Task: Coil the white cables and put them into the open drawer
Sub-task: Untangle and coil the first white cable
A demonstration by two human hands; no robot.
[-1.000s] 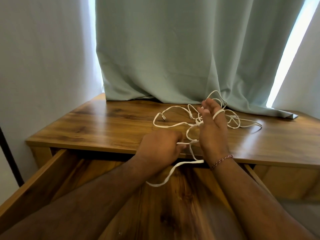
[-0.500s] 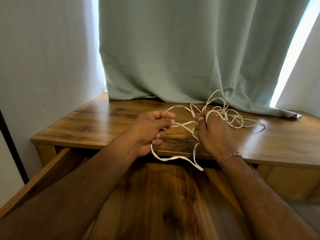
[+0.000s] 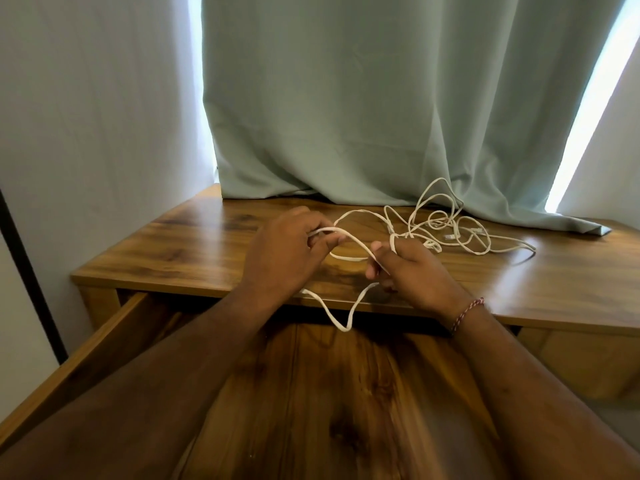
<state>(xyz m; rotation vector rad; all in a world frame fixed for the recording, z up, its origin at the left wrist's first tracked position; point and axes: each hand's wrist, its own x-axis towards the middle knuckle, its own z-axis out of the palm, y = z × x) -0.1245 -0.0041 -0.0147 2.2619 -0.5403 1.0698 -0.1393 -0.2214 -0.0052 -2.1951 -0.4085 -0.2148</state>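
1. Two hands work one white cable [image 3: 349,237] above the front edge of the bench [image 3: 173,251].
2. Left hand [image 3: 287,258]: fingers [image 3: 330,240] pinch the cable where a loop begins. Half a second ago this hand sat lower with a looser hold; it has risen and drawn the strand taut.
3. Right hand [image 3: 412,271]: fingers curl round the cable, one turn wrapped over a finger. It has come down from its upright pose of a second ago.
4. Slack hangs between the hands, dipping over the open drawer [image 3: 86,358].
5. Remaining cable lies tangled [image 3: 450,226] on the bench beside the curtain [image 3: 346,116].
6. Judgement: coiling has only begun; most length stays loose and nothing lies in the drawer yet.
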